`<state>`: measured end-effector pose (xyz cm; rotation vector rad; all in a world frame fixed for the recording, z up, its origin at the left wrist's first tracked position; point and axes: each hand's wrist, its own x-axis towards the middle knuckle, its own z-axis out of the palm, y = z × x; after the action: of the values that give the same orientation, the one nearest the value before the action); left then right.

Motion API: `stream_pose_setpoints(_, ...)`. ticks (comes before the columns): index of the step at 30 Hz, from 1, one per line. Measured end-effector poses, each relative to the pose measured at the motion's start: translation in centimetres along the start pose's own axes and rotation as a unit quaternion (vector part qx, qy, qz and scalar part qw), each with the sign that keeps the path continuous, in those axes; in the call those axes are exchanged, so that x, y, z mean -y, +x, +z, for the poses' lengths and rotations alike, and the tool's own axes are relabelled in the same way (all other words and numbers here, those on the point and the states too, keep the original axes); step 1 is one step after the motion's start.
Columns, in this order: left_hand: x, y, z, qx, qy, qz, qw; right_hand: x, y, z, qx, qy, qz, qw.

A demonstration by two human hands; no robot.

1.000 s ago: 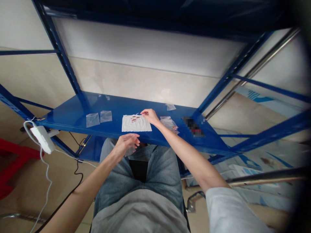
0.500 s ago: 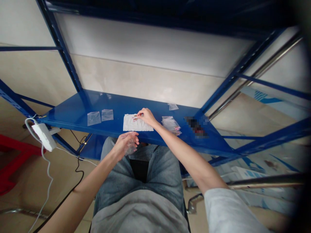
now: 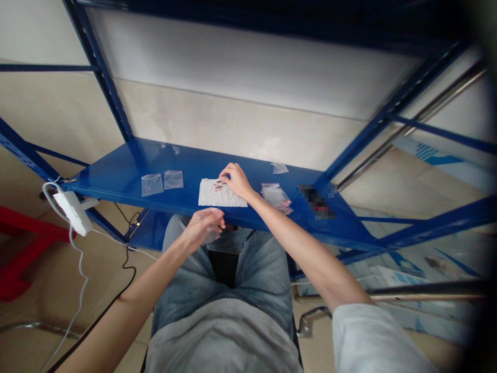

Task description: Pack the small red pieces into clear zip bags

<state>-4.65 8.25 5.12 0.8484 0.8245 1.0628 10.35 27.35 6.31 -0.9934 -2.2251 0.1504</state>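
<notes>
I'm reading left hand (image 3: 205,220) curling round a clear bag (image 3: 212,236) by the shelf (image 3: 186,205) edge; right hand (image 3: 235,178) hovering, fingertips near-together, hold unclear, at small pieces (image 3: 219,185) on white cloth (image 3: 209,199). Snagging cloth risks scattering them.

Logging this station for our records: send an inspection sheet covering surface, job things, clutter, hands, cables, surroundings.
Surface: blue shelf, bare metal showing between items.
Job things: white cloth bearing small pieces; stacked bags right, reddish bits at their near end; two flat bags left; rear bag.
Clutter: dark item at right, too blurred to identify.
Hands: left hand holds a clear bag; right hand over cloth, grip unclear.
Cables: white cable and black cable, both left.
Surroundings: pale wall behind; red frame left.
</notes>
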Motion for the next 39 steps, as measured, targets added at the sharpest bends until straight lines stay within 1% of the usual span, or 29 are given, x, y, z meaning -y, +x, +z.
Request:
stream_pose_setpoints(2,0.0,-0.1,0.1,-0.001,0.0,0.0,1.0,-0.2,0.1,-0.4,0.014,-0.012,0.003,1.0)
stream_pose_setpoints(5,0.1,-0.2,0.2,0.001,0.003,-0.002,1.0,-1.1,0.1,-0.6,0.03,-0.019,0.031,0.999)
stream_pose_setpoints(7,0.2,-0.3,0.1,-0.002,0.006,-0.004,1.0,-1.6,0.0,-0.4,0.042,-0.02,0.042,0.998)
stream_pose_setpoints(11,0.3,-0.2,0.0,-0.004,0.005,0.0,1.0,-1.8,-0.2,0.1,0.062,-0.035,0.038,0.997)
stream_pose_setpoints(17,0.1,0.0,-0.1,0.008,0.005,0.011,1.0,-1.6,-0.2,0.9,0.069,-0.047,0.041,0.996)
stream_pose_setpoints(20,0.1,0.0,0.0,0.01,0.005,0.008,1.0,-1.3,0.0,0.8,0.049,-0.028,0.045,0.997)
stream_pose_setpoints(23,0.1,-0.1,0.2,0.014,0.013,0.004,1.0,0.0,0.1,-0.2,0.025,0.033,0.048,0.998)
stream_pose_setpoints(26,0.3,-0.1,0.2,0.016,0.02,0.006,1.0,2.8,-0.6,-2.2,0.03,0.13,0.032,0.991)
stream_pose_setpoints(29,0.5,-0.2,0.2,0.018,0.023,0.007,1.0,6.4,-2.3,-4.1,0.079,0.213,-0.011,0.974)
stream_pose_setpoints(31,0.7,-0.2,0.1,0.019,0.024,0.006,1.0,8.5,-3.9,-4.9,0.112,0.232,-0.038,0.965)
stream_pose_setpoints(33,1.0,-0.2,0.0,0.025,0.025,0.01,0.999,9.8,-5.3,-5.3,0.142,0.232,-0.055,0.961)
stream_pose_setpoints(35,1.3,-0.1,-0.1,0.03,0.026,0.017,0.999,10.4,-6.3,-5.4,0.172,0.235,-0.061,0.955)
stream_pose_setpoints(37,1.4,-0.1,-0.2,0.029,0.025,0.011,0.999,10.2,-6.8,-5.3,0.187,0.247,-0.066,0.949)
stream_pose_setpoints(39,1.2,-0.2,-0.1,0.025,0.024,0.0,0.999,9.4,-6.7,-5.1,0.169,0.256,-0.066,0.95)
